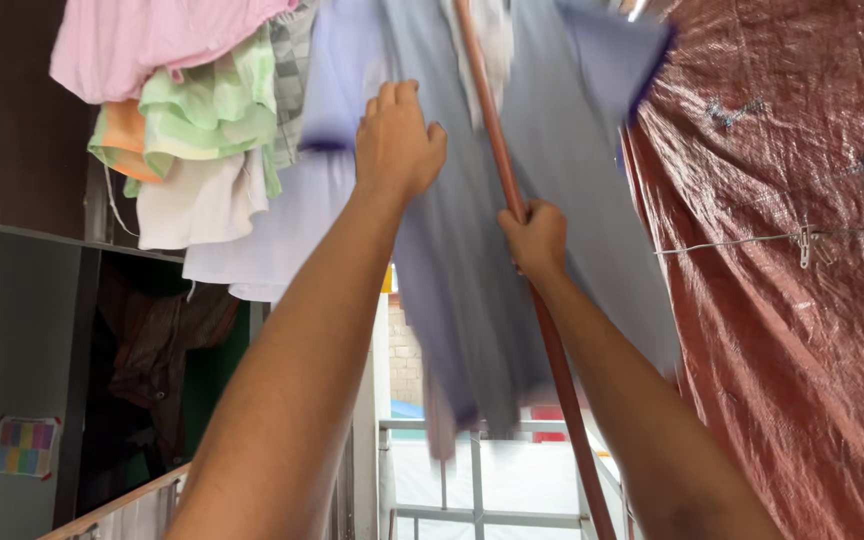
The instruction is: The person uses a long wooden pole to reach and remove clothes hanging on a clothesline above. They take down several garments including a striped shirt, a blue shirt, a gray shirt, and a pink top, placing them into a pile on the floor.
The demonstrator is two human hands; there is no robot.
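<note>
**A:** Head view: both arms are reaching up into hung laundry. Right hand (535,240) is closing its grip around a long reddish-brown pole (512,200), which is running from the top of frame down past the railing. Left hand (397,140) is pressing against a pale blue-grey hanging shirt (452,260), fingers curled on the cloth; can't tell whether it's pinching fabric or just steadying it.

**B:** Where is the shirt sitting?

**A:** Hanging dead centre, draping on both sides of the pole, with its hem blurring as it's swinging. My read: keeping the pole steady and near vertical, with the left hand damping the cloth, is what's making this go cleanly. Top of the pole is out of frame, so I can't see what it's hooking.

**B:** Surroundings?

**A:** Crowding on the left: a pink garment (142,40), a green-and-white checked cloth (207,110) and a white cloth (202,200) are bunching just beside the shirt. A reddish woven tarpaulin (792,300) is hanging close on the right, with a thin wire carrying metal clips (812,243) running across it. A grey metal railing (477,470) is showing below.

**B:** Obstructions?

**A:** Neighbouring clothes and the tarpaulin are leaving little side room, in my judgement; the wire looks like a snag risk.
</note>
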